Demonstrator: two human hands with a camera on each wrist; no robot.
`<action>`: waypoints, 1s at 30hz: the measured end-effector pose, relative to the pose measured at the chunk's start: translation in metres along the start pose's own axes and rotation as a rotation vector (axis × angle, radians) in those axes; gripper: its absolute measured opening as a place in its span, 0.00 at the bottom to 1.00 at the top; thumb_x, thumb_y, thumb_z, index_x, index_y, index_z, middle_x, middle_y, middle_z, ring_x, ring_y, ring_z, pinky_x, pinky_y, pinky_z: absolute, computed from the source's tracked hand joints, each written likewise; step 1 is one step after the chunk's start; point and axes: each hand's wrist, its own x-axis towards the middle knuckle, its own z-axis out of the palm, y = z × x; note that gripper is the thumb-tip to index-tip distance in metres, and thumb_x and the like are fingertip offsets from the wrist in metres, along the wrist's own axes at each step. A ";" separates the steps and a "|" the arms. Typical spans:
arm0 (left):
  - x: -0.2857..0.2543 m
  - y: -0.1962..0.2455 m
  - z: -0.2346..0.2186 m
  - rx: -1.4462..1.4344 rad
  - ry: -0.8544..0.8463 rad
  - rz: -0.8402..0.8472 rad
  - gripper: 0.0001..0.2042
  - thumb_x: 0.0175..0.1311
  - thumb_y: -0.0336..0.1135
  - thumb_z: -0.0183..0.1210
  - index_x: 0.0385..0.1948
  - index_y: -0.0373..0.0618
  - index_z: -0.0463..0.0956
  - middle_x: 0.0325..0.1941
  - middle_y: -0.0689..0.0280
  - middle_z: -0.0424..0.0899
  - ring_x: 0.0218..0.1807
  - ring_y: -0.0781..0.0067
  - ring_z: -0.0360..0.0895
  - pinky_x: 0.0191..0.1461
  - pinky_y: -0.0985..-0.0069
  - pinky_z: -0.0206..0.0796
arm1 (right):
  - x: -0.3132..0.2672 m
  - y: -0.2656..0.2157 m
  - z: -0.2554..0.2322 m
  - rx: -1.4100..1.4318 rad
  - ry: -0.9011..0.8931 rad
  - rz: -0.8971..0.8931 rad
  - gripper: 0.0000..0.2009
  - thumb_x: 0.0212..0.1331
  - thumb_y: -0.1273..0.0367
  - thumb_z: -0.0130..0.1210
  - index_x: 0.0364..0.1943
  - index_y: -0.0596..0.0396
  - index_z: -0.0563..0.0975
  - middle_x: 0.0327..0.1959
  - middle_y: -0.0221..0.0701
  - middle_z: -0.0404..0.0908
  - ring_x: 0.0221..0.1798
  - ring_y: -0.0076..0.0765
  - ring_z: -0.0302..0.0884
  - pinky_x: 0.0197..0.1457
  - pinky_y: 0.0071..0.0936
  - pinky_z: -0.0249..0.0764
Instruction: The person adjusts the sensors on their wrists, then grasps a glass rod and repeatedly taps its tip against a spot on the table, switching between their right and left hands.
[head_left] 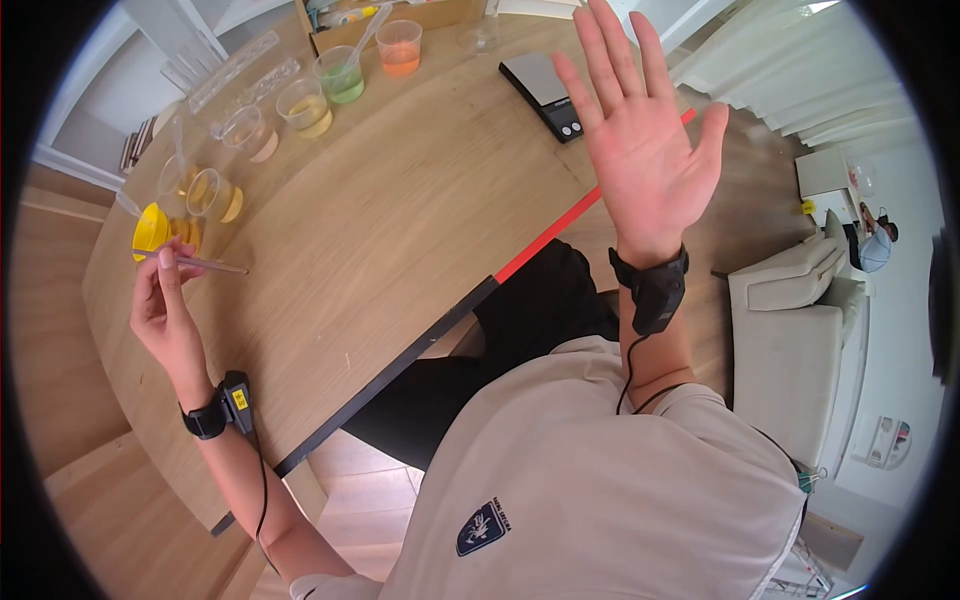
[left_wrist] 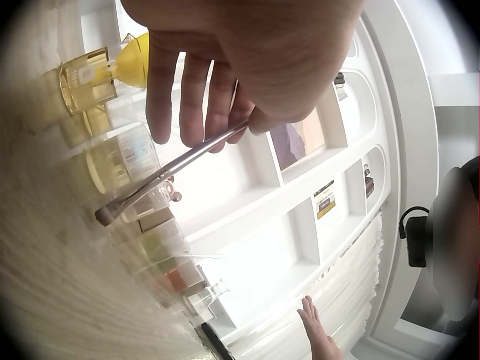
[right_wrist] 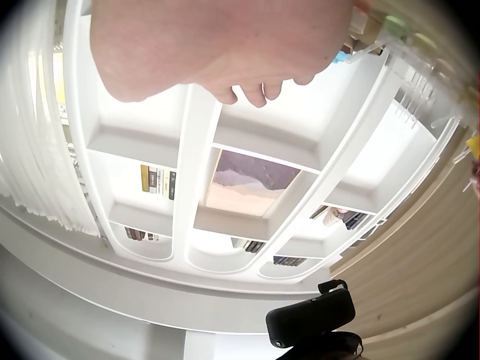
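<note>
The left hand (head_left: 170,310) pinches a thin brush (head_left: 205,263) between thumb and fingers, above the table's left part. In the left wrist view the brush (left_wrist: 176,165) slants down from the left hand (left_wrist: 225,67), its bristle end lowest. Beside that hand stand a yellow cup (head_left: 151,230) and clear cups of yellow liquid (head_left: 215,196). Raised over the table's right edge, the right hand (head_left: 655,150) shows its palm with fingers spread and straight, holding nothing. The right wrist view shows part of the right hand (right_wrist: 217,45).
Along the far side stand cups of pale orange (head_left: 252,134), yellow (head_left: 305,110), green (head_left: 342,76) and orange liquid (head_left: 401,50). A scale (head_left: 545,95) lies near the right hand. Red tape (head_left: 550,235) marks the table edge. Behind stands a cardboard box (head_left: 345,36).
</note>
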 end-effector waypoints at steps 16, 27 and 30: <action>0.000 0.000 -0.001 -0.002 -0.014 0.002 0.13 0.78 0.38 0.55 0.46 0.37 0.83 0.48 0.60 0.87 0.47 0.73 0.83 0.48 0.74 0.79 | 0.000 0.000 -0.002 0.178 0.137 -0.007 0.40 0.76 0.41 0.25 0.80 0.57 0.47 0.84 0.42 0.45 0.85 0.43 0.41 0.85 0.46 0.38; 0.000 -0.002 -0.001 -0.008 -0.022 0.017 0.13 0.78 0.37 0.54 0.46 0.37 0.83 0.48 0.59 0.87 0.47 0.73 0.83 0.47 0.74 0.79 | -0.001 0.001 -0.005 0.132 0.086 -0.005 0.39 0.76 0.41 0.28 0.80 0.55 0.48 0.84 0.41 0.46 0.85 0.42 0.41 0.85 0.48 0.39; 0.000 -0.001 -0.001 -0.009 -0.021 0.014 0.13 0.78 0.37 0.54 0.46 0.37 0.83 0.48 0.59 0.87 0.47 0.73 0.83 0.47 0.74 0.80 | -0.002 0.000 0.001 0.206 0.123 0.019 0.39 0.76 0.40 0.26 0.80 0.54 0.48 0.84 0.41 0.45 0.86 0.41 0.39 0.85 0.50 0.37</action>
